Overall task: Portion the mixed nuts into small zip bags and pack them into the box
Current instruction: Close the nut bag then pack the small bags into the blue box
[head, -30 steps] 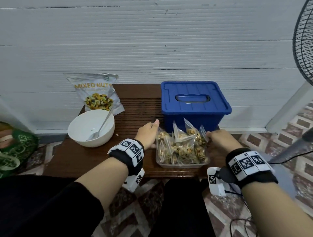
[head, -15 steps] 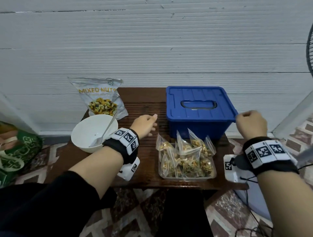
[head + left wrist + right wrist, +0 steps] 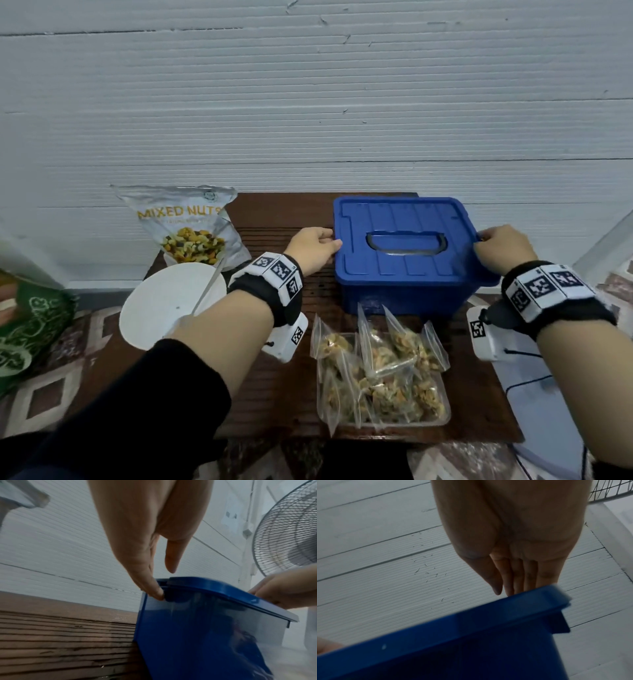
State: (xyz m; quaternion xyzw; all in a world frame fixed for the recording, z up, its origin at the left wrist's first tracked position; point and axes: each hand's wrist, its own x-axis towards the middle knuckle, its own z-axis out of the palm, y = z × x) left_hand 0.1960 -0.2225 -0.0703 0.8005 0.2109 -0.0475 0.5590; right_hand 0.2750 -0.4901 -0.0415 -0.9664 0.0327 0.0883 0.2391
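A blue box [image 3: 404, 287] with its blue lid [image 3: 404, 219] on stands at the back right of the wooden table [image 3: 274, 377]. My left hand [image 3: 332, 240] grips the lid's left edge; in the left wrist view its fingers [image 3: 154, 592] hook under the lid rim [image 3: 214, 586] with the thumb above. My right hand [image 3: 481, 238] grips the lid's right edge, its fingers [image 3: 518, 582] reaching over the rim [image 3: 488, 615]. Several small zip bags of nuts [image 3: 376, 370] stand in a clear tray [image 3: 442, 419] in front of the box.
A mixed nuts pouch [image 3: 185, 222] leans on the white wall at the back left. In front of it sits a white bowl [image 3: 161, 308] with a spoon [image 3: 209, 291]. A green bag [image 3: 27, 325] lies left of the table, a fan [image 3: 283, 534] stands to the right.
Both hands left the tray of zip bags, rose and moved back to the blue box. They now hold the lid's left and right edges.
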